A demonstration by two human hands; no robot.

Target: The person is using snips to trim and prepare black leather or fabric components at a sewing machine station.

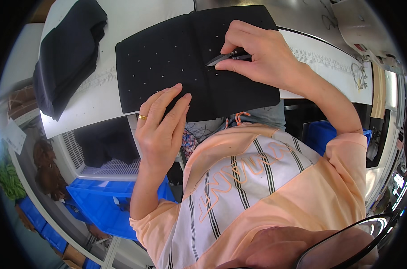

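A black fabric piece [154,62] with small white dots and a centre seam lies across the white worktable [154,13]. My right hand [266,60] is closed on small dark thread snips [217,61], whose tip touches the fabric beside the seam. My left hand [163,121] rests on the lower left of the piece with its fingers stretched out, holding nothing; a gold ring is on one finger.
A folded black fabric pile [69,58] lies at the left. Below the table are a white basket [107,172] with dark fabric and blue crates [96,201]. Printed measuring strips run along the tabletop. A metal machine surface [302,13] sits at the back right.
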